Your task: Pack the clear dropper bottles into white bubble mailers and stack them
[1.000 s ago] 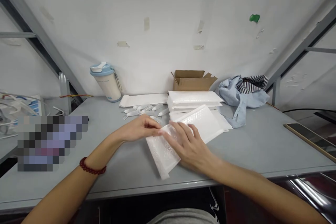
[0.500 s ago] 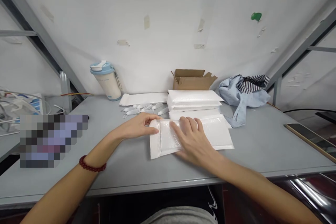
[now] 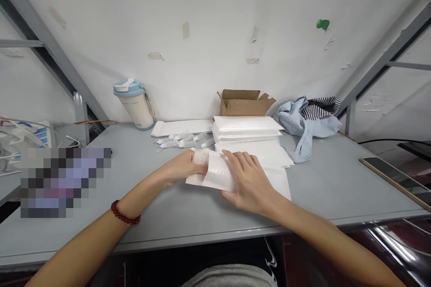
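On the head cam, the only view I've got out here, the white bubble mailer (image 3: 219, 174) is front and center, up in both hands over the near half of the gray table (image 3: 151, 228). My right hand (image 3: 247, 184) is clamped around its body, fingers over the far edge and thumb along the near one, which I'd guess is to keep it steady and let the mouth gape. The left hand (image 3: 182, 168) has its thumb end poked into that mouth; can't tell whether the hidden fingers are pinching the wall or just resting behind it. Little clear packets (image 3: 184, 140) lie loose just past the left hand, probably for easy reach. The pile of mailers (image 3: 247, 126) sits beyond the right hand, handy too I reckon. The cardboard box (image 3: 247, 106) and tumbler (image 3: 136, 105) stand back by the wall, likely so they're out of the way.
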`<state>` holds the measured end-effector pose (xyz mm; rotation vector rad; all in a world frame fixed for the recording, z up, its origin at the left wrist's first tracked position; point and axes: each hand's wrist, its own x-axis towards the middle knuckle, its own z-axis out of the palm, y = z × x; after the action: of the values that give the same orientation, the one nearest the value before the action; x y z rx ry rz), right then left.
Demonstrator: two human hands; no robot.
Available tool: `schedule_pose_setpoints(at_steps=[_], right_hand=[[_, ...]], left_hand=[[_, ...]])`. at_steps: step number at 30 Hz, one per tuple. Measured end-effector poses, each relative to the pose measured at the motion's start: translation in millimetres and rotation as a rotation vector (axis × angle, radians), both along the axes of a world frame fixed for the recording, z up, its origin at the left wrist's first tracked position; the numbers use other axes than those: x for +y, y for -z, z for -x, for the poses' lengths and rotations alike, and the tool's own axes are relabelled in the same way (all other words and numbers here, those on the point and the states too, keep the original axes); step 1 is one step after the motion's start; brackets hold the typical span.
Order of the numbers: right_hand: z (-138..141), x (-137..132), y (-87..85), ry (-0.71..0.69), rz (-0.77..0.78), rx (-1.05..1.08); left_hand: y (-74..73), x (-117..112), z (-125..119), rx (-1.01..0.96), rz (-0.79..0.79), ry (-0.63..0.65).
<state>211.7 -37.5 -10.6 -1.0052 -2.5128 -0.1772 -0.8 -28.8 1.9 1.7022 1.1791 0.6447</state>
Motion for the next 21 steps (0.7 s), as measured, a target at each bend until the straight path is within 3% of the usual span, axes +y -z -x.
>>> schedule_pose_setpoints(at_steps=[3, 5, 7, 10, 13, 17, 21], right_hand=[[-1, 3, -0.8, -0.021, 0.085, 0.061], [-3, 7, -1.7, 0.001, 0.135, 0.101], [-5, 11, -3.4, 0.040, 0.192, 0.140], [-11, 17, -7.7, 0.104, 0.294, 0.208], [-18, 21, -13.5, 0.127, 0.347, 0.295], [-25, 24, -22.0, 0.104, 0.344, 0.376], [-29, 23, -26.0, 0.069, 0.340, 0.386]], left_hand=[[-3.0, 6, 9, -0.087, 0.179, -0.007], [-4.9, 14, 22, -0.099, 0.150, -0.108], [-4.7, 22, 37, -0.009, 0.008, -0.264], [2.6, 32, 58, 0.320, -0.375, -0.422], [16.5, 39, 68, 0.539, -0.598, -0.365], [30.5, 41, 62, 0.639, -0.690, -0.243], [31.5, 38, 48, 0.655, -0.741, -0.102]])
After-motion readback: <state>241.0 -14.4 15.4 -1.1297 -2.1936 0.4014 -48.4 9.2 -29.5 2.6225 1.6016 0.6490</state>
